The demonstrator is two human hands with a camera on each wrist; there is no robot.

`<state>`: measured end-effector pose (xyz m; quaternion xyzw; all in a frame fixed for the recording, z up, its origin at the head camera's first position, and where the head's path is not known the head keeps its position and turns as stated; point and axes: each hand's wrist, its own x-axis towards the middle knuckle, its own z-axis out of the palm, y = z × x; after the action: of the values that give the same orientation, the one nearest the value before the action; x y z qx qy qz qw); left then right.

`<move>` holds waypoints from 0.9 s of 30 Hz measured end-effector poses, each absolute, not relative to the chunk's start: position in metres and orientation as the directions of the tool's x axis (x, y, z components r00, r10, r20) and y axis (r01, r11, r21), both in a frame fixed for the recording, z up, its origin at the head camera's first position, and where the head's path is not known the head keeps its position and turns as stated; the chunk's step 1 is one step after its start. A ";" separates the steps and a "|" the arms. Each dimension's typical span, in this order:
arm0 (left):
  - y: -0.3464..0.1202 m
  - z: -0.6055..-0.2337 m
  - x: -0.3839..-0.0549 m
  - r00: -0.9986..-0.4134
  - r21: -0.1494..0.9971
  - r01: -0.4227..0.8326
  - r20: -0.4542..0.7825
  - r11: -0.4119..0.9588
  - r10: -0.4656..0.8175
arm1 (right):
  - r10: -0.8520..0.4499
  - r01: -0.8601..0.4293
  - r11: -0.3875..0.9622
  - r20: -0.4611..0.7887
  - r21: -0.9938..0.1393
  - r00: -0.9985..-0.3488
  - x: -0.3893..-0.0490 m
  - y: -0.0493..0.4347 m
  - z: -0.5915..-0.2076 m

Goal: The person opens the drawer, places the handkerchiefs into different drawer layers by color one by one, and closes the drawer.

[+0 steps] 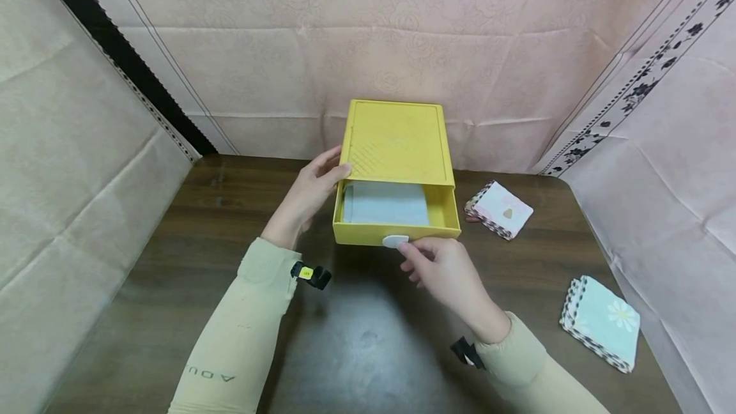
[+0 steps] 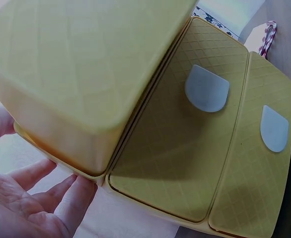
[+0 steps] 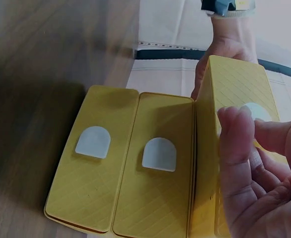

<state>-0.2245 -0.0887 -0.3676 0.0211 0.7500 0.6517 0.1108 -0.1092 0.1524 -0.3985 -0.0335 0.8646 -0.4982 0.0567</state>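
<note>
A small yellow drawer unit point(image 1: 399, 139) stands on the table, its top drawer point(image 1: 439, 206) pulled partway out. In that drawer lies a flat pale blue piece point(image 1: 385, 203), possibly folded cloth. My right hand point(image 1: 445, 273) pinches the white handle point(image 1: 393, 241) of this drawer between thumb and fingers. Against the unit's left side rests my left hand point(image 1: 305, 193), with the thumb at its top edge and the fingers fairly straight along the side. Below, in the left wrist view, the middle drawer point(image 2: 180, 129) and bottom drawer point(image 2: 254, 168) are closed.
Right of the unit lies a folded white-and-pink cloth point(image 1: 503, 209) with a checked edge. A folded mint cloth point(image 1: 606, 324) with a flower sits nearer the table's right edge. Pale patterned sheets point(image 1: 402, 50) hang behind and beside the brown wooden table point(image 1: 201, 260).
</note>
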 end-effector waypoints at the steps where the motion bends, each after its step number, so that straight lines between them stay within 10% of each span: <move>1: -0.090 -0.371 -0.227 -0.975 0.983 -0.114 -0.138 0.144 0.176 | -0.111 -0.002 0.499 -0.062 -0.866 -0.992 -0.112 0.152 -0.398; 27: -0.090 -0.383 -0.232 -0.981 0.995 -0.069 -0.080 0.068 0.179 | -0.073 -0.008 0.428 -0.025 -0.904 -0.997 -0.174 0.145 -0.395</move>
<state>-0.2319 -0.0905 -0.3833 0.0378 0.7249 0.6817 0.0909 -0.1736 0.1447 -0.3950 -0.0241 0.8444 -0.5343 0.0302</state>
